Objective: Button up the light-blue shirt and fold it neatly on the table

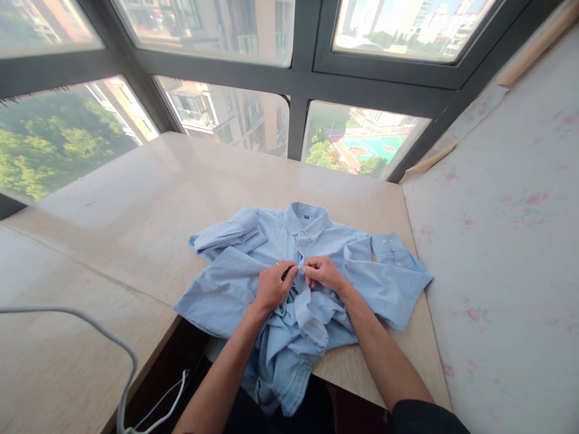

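A light blue button-up shirt (239,277) lies front side up, its collar (307,220) pointing away from me and its lower part bunched and hanging over the near edge. My left hand (275,283) pinches one side of the front opening at mid chest. Close beside it, my right hand (323,271) is closed on the other side of the opening, fingertips almost touching the left ones. Whatever small button sits between the fingers is hidden. Above the hands the front edges meet. Below them the placket (312,322) hangs loose and twisted. A cuff (389,244) with buttons rests at the right.
The shirt lies on a beige stone-like window ledge (149,199). Dark window frames (298,114) border its far side. A wall with floral paper (497,271) rises at the right. A white cable (104,331) loops at the lower left, by the ledge's near edge.
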Motion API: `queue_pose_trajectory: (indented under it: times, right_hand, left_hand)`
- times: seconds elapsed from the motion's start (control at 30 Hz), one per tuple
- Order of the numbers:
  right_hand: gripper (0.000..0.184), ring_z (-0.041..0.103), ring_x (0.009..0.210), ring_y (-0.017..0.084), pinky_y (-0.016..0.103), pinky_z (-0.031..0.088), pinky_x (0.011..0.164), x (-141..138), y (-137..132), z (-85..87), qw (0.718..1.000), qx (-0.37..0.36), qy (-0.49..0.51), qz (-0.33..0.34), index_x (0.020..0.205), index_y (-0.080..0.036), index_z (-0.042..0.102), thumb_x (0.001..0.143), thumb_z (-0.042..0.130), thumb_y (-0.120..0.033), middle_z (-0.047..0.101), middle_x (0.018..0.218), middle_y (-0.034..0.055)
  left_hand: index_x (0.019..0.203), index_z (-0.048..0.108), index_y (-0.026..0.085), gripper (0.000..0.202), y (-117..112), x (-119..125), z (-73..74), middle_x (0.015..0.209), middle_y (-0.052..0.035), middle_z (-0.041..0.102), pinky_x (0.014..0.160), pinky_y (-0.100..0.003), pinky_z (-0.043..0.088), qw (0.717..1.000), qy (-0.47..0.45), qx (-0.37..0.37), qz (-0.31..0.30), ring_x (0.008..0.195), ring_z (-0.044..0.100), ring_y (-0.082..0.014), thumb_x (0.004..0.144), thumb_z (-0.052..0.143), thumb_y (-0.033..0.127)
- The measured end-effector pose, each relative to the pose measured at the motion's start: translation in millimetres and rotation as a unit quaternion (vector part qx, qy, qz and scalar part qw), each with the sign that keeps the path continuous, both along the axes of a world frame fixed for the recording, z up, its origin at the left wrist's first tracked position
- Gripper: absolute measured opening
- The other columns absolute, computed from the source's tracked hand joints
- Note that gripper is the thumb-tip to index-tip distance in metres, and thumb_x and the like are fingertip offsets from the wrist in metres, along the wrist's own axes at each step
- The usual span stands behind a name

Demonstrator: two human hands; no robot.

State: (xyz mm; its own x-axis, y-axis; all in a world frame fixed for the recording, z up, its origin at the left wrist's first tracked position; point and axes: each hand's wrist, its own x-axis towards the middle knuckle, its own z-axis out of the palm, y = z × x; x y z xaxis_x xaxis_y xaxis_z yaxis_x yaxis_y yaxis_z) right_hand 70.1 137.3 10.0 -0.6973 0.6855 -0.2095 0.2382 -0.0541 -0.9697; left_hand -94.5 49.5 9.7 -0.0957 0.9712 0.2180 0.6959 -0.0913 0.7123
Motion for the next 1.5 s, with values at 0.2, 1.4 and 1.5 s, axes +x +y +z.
queue_pose_trajectory:
  times: [0.2, 1.4, 1.5]
  right_hand:
    - [0.027, 0.051, 0.042, 0.009, 0.019, 0.040, 0.042, -3, -1, -0.6, 1.000, -0.008, -0.025, -0.006, 0.061, -0.021, 0.048, 0.076, 0.059, -0.039, 0.059, 0.050, -0.0038]
    - [0.031, 0.054, 0.042, 0.008, 0.017, 0.044, 0.037, 0, -3, 1.2, 0.997, 0.034, -0.057, 0.026, 0.067, -0.019, 0.054, 0.088, 0.054, -0.043, 0.062, 0.058, -0.0028]
    - [0.034, 0.054, 0.042, 0.009, 0.017, 0.044, 0.037, -1, -4, 2.2, 0.998, 0.031, -0.056, 0.019, 0.069, -0.019, 0.056, 0.088, 0.056, -0.047, 0.061, 0.056, -0.0028]
  left_hand:
    - [0.104, 0.066, 0.022, 0.018, -3, -4, -3.0, 0.090, -0.0020, 0.071, 0.073, -0.026, 0.047, 1.000, 0.000, -0.006, -0.027, 0.080, 0.065, -0.0159, 0.094, 0.051, 0.028]
    - [0.104, 0.066, 0.019, 0.018, -8, 6, -5.7, 0.091, -0.0048, 0.069, 0.077, -0.029, 0.045, 0.994, 0.108, 0.017, 0.014, 0.087, 0.060, -0.0195, 0.095, 0.051, 0.023]
    - [0.103, 0.066, 0.019, 0.018, -8, 5, -8.3, 0.091, -0.0048, 0.069, 0.076, -0.029, 0.045, 0.994, 0.109, 0.015, 0.015, 0.087, 0.060, -0.0193, 0.095, 0.049, 0.019]
